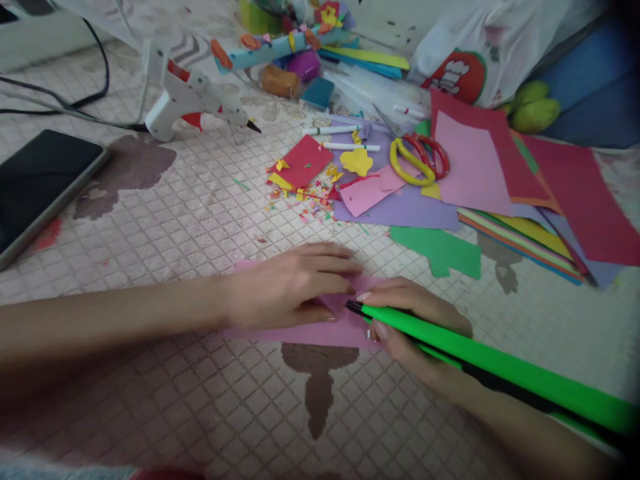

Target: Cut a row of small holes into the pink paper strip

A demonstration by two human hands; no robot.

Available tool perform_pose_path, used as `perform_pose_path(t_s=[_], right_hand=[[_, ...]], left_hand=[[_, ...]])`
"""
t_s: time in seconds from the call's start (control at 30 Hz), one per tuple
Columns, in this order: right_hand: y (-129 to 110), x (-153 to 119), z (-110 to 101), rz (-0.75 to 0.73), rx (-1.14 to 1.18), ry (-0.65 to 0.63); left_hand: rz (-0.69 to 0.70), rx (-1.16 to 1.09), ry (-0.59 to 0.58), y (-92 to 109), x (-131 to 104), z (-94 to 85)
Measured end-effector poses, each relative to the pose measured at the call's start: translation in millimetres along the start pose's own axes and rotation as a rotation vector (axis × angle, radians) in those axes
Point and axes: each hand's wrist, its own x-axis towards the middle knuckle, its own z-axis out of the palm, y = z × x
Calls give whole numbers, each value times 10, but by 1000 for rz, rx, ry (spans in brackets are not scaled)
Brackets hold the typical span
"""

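Note:
My left hand (295,283) lies over a strip of pink paper (310,335) on the tablecloth, fingers stretched out and pressing lightly on it. At the paper's right end, my right hand (420,320) has its thumb and fingers closed around a long green stick-like tool (480,347) with a black tip; its exact kind does not show. The tool slants from the lower right edge across the hand, and its tip is close to my left fingertips, over the pink paper.
Beyond my hands are a green paper piece (440,248), red-and-yellow scissors (415,160), coloured paper sheets (470,160) and small paper scraps (310,200). A white glue gun (185,100) stands at the upper left with cables. A phone (47,180) lies at the left edge.

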Motion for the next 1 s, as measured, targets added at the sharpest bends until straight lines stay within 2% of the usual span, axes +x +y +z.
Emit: perform_pose_path(t_s=[0.23,0.47,0.8,1.0], right_hand=[[-7,-37,-69,14,-36,-13],[49,-56,11,17,-50,5],[5,-75,-6,-30,-32,-37],[30,-86,13,20,-32,-37]], left_hand=[[-21,-30,-4,-1,7,0],[1,-53,29,-24,10,10],[-11,-62,42,-8,11,18],[-4,-57,39,-17,16,18]])
